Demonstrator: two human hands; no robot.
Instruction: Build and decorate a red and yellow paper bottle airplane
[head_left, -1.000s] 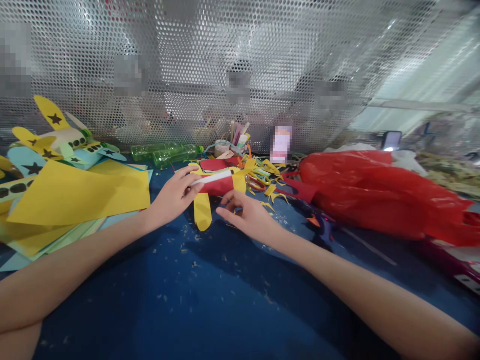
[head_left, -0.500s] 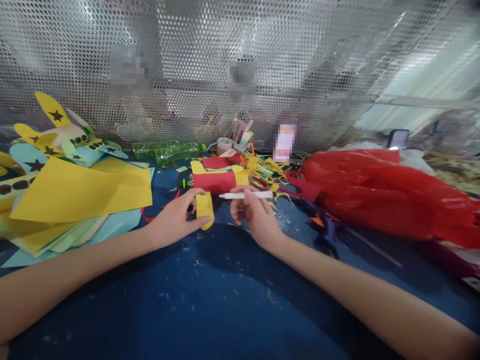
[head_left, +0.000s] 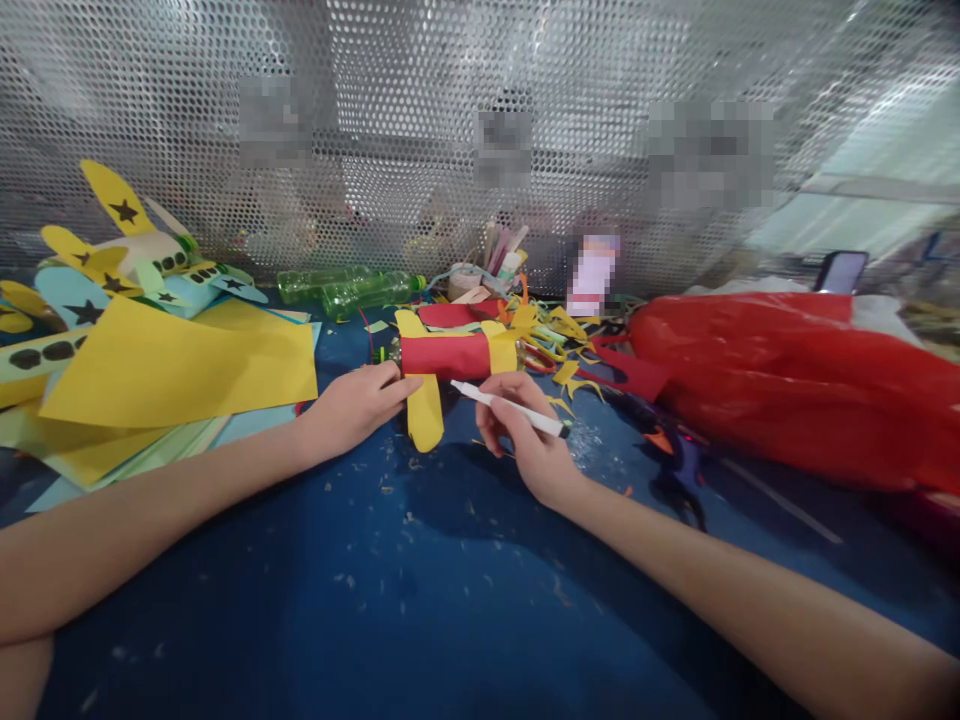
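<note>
A bottle toy plane [head_left: 446, 356] lies on its side on the blue table, wrapped in red paper with yellow paper parts. One yellow paper wing [head_left: 426, 415] points toward me from its near side. My left hand [head_left: 360, 405] is closed at the plane's neck end, its fingers at the root of that wing; some fingertips are hidden. In my right hand [head_left: 525, 430] is a white marker pen [head_left: 510, 408], held between thumb and fingers. Its light tip points left, just off the plane's red body and apart from the wing.
Yellow paper sheets [head_left: 187, 370] lie over green and blue ones at left, near finished bottle planes [head_left: 150, 260]. Green bottles [head_left: 367, 295] and paper scraps [head_left: 562, 330] sit behind the plane. A red plastic bag [head_left: 772, 380] fills the right. Perforated silver sheeting [head_left: 405, 120] stands behind.
My left hand has shifted from gripping the wing's sides to its root, and the wing now lies flatter and fully visible. The marker has tilted, tip up and left. The view has moved slightly.
</note>
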